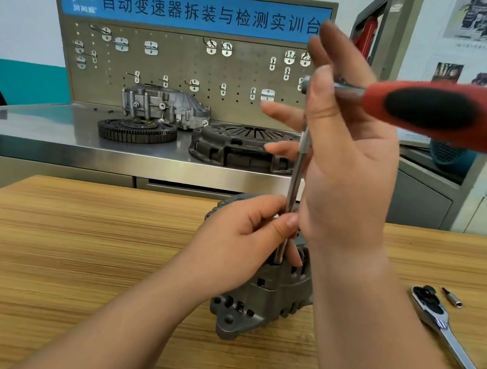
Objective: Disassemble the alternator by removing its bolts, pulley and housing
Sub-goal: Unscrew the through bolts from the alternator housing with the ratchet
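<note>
Steadying the extension bar (pixel 297 172) over an alternator (pixel 265 297) bolt, the left hand (pixel 238 245) pinches its base — the right hand (pixel 347 154), half-open, seemingly braces the red-handled ratchet (pixel 447 114) — next, turning squarely.

Probably an automotive training workshop: tool pegboard (pixel 186 67), clutch parts (pixel 240 147), steel bench (pixel 58 131).

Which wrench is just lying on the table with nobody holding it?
The shiny silver ratchet wrench on the wooden table, beside the small silver bit. The other ratchet, with the red-and-black handle, is up in the air at the right hand.
</note>
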